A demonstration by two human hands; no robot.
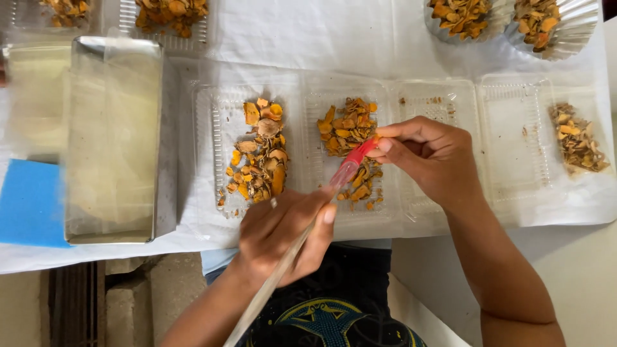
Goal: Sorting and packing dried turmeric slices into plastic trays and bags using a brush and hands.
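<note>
My left hand (283,234) grips a long clear tube, a pipette (308,231), that runs from the lower left up to a red tip (353,164). My right hand (427,157) pinches that red tip between thumb and fingers. The tip sits over a clear plastic tray (347,212) holding orange dried slices (347,132). Just left of it, a second clear tray (215,138) holds more orange and brown dried pieces (260,160).
A metal tin lined with clear film (112,138) stands at the left beside a blue sponge (29,202). At the right lie an almost bare tray (437,99) and a tray with brown chips (578,138). Foil cups (572,32) of dried pieces stand at the back.
</note>
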